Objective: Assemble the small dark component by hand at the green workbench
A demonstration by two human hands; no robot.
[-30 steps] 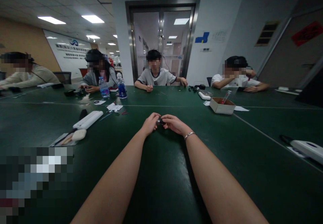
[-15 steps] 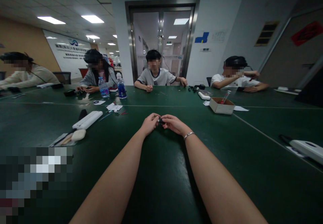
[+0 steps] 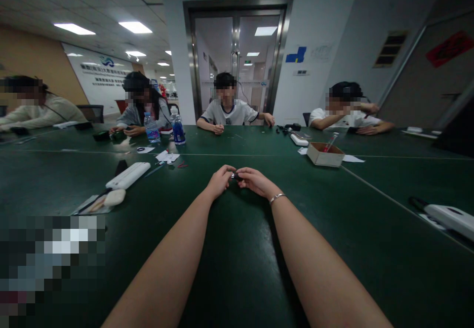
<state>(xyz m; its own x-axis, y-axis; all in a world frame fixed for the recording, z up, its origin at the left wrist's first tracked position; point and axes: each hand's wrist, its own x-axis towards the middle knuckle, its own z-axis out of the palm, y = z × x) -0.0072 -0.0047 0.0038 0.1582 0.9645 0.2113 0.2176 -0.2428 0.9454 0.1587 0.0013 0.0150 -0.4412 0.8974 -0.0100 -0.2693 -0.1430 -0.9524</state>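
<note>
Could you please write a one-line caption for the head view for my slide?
Left hand and right hand pinch a small dark part over a green table.

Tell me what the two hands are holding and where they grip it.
A small dark object, pinched at its ends between left hand and right hand; its identity is unclear.

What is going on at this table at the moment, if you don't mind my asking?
A person seated at a long green table has both arms stretched out, the left hand and right hand pinching a small dark object between the fingertips; what it is cannot be told. A white case lies to the left, a cardboard box to the right. Other people sit along the far side with two water bottles.
</note>
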